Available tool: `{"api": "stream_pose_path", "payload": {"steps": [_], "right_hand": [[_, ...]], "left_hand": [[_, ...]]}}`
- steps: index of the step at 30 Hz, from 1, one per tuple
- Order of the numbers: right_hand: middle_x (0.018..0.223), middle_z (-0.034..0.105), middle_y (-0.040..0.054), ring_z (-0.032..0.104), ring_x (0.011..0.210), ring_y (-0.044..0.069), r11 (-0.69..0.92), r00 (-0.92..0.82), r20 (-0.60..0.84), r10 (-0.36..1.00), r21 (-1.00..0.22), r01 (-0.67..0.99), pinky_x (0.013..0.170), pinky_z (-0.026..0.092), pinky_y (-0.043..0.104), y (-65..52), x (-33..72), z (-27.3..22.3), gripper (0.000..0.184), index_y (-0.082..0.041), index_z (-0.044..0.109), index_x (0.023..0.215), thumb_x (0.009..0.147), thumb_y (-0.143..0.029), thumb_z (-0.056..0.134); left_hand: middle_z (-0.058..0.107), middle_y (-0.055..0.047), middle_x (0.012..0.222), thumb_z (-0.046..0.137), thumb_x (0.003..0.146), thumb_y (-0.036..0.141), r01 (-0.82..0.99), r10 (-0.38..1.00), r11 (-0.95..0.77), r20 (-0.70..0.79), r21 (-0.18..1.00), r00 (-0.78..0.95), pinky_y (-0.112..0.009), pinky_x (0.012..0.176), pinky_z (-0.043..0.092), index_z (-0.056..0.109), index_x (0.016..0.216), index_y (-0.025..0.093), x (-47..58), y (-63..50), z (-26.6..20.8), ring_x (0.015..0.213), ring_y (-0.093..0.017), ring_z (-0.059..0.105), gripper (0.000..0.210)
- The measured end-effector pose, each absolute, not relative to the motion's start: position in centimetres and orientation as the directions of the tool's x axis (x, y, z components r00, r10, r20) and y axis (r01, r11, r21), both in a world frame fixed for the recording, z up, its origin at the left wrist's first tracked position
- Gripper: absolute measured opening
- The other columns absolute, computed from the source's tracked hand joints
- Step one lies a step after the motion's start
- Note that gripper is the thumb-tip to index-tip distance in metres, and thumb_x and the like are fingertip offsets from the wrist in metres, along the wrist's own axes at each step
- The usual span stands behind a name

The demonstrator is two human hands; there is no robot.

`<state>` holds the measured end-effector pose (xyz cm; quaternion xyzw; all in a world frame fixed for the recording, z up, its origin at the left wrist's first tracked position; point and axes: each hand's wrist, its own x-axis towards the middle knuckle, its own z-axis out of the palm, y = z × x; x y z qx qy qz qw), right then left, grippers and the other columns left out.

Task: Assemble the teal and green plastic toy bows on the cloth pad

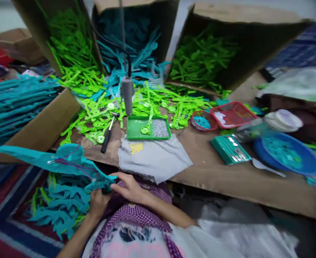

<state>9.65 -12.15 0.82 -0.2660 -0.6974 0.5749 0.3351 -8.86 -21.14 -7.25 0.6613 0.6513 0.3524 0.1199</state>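
A long teal plastic shell (69,152) with thin red and blue wires across it is held at the table's near edge, its narrow end pointing left. My left hand (99,202) is closed around its right end from below; the fingers are partly hidden. At the same end, my right hand (129,188) has its thumb and fingertips closed on the shell's edge. Below the shell lies a heap of similar teal parts (63,204) with some green ones. A grey cloth (152,159) with a small yellow cutout (136,147) is on the table in front of my hands.
A green tray (136,136) holds small silvery pieces, with a corded grey tool (127,95) hanging above. A hammer (109,134) lies left. Green parts (96,125) spill from cardboard boxes (243,61). Right are a red basket (234,114), teal case (229,150) and blue bowl (313,165).
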Motion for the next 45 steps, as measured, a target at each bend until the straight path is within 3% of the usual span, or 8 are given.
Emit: {"api": "stream_pose_path", "payload": {"steps": [8, 12, 15, 17, 25, 32, 37, 45], "right_hand": [[0.069, 0.059, -0.0011, 0.053, 0.062, 0.013, -0.019, 0.057, -0.02, 0.998, -1.0, -0.012, 0.058, 0.046, 0.025, -12.0, 17.7, -0.3, 0.034, -0.021, 0.061, 0.083, 0.087, -0.055, 0.059], [0.08, 0.065, 0.0015, 0.059, 0.074, 0.016, 0.053, 0.172, 0.053, 0.984, -0.999, 0.004, 0.07, 0.051, 0.029, -5.7, 22.4, 1.3, 0.045, -0.022, 0.064, 0.088, 0.079, -0.066, 0.061], [0.097, 0.071, 0.0062, 0.066, 0.088, 0.02, 0.063, 0.159, 0.079, 0.984, -0.993, 0.101, 0.079, 0.054, 0.034, -2.1, 27.5, 1.4, 0.056, -0.022, 0.065, 0.105, 0.086, -0.071, 0.043], [0.107, 0.072, 0.0098, 0.067, 0.098, 0.022, 0.034, 0.297, 0.153, 0.942, -0.928, 0.371, 0.086, 0.053, 0.036, -1.5, 30.7, 0.8, 0.053, -0.02, 0.064, 0.112, 0.089, -0.064, 0.045], [0.105, 0.074, 0.013, 0.068, 0.088, 0.022, -0.162, 0.342, 0.185, 0.921, -0.617, 0.77, 0.082, 0.051, 0.034, -1.7, 36.7, -1.5, 0.028, -0.017, 0.071, 0.102, 0.089, -0.03, 0.05], [0.107, 0.072, 0.0202, 0.063, 0.094, 0.029, -0.538, 0.79, 0.324, 0.521, -0.593, 0.599, 0.088, 0.046, 0.043, -5.7, 46.4, -1.8, 0.037, -0.012, 0.072, 0.1, 0.09, -0.035, 0.045], [0.103, 0.074, 0.02, 0.066, 0.09, 0.028, -0.533, 0.82, 0.205, 0.534, -0.672, 0.515, 0.086, 0.047, 0.039, -5.5, 47.2, -3.0, 0.033, -0.009, 0.073, 0.097, 0.087, -0.034, 0.053], [0.099, 0.074, 0.0188, 0.066, 0.089, 0.029, -0.596, 0.805, 0.191, 0.562, -0.581, 0.554, 0.083, 0.047, 0.039, -4.0, 45.8, -2.5, 0.029, -0.01, 0.074, 0.097, 0.085, -0.032, 0.061]], "left_hand": [[0.071, -0.011, 0.112, 0.063, 0.086, 0.054, 0.497, 0.891, -0.374, 0.155, 0.783, 0.427, -0.035, 0.081, 0.059, 0.046, 0.138, 0.019, -3.1, -13.7, -3.1, 0.093, -0.023, 0.071, 0.065], [0.061, -0.014, 0.134, 0.057, 0.092, 0.046, 0.274, 0.791, -0.424, 0.206, 0.864, 0.576, -0.04, 0.1, 0.051, 0.044, 0.141, 0.019, 2.3, -5.2, -2.3, 0.118, -0.025, 0.062, 0.057], [0.062, -0.015, 0.13, 0.06, 0.088, 0.05, 0.188, 0.799, -0.454, 0.305, 0.871, 0.519, -0.043, 0.101, 0.049, 0.048, 0.137, 0.017, 6.1, 0.1, -3.6, 0.119, -0.027, 0.06, 0.06], [0.063, -0.015, 0.127, 0.06, 0.087, 0.05, 0.168, 0.847, -0.407, 0.302, 0.898, 0.438, -0.044, 0.1, 0.049, 0.049, 0.135, 0.017, 7.3, 1.8, -4.8, 0.117, -0.027, 0.061, 0.059], [0.056, -0.015, 0.135, 0.067, 0.082, 0.047, 0.146, 0.944, -0.192, 0.141, 0.97, 0.299, -0.044, 0.094, 0.051, 0.045, 0.134, 0.022, 6.9, 2.8, -7.3, 0.111, -0.026, 0.062, 0.062], [0.064, -0.012, 0.117, 0.07, 0.08, 0.046, 0.166, 0.948, -0.147, 0.091, 0.975, 0.305, -0.042, 0.088, 0.053, 0.044, 0.134, 0.021, 7.3, 3.4, -7.7, 0.099, -0.023, 0.065, 0.065], [0.061, -0.013, 0.124, 0.07, 0.08, 0.045, 0.177, 0.949, -0.182, 0.126, 0.967, 0.29, -0.042, 0.089, 0.053, 0.045, 0.131, 0.021, 7.6, 3.4, -7.6, 0.1, -0.023, 0.064, 0.062], [0.063, -0.013, 0.12, 0.068, 0.08, 0.045, 0.225, 0.92, -0.247, 0.155, 0.943, 0.361, -0.043, 0.088, 0.052, 0.045, 0.129, 0.021, 7.9, 3.5, -7.2, 0.095, -0.023, 0.064, 0.06]]}}
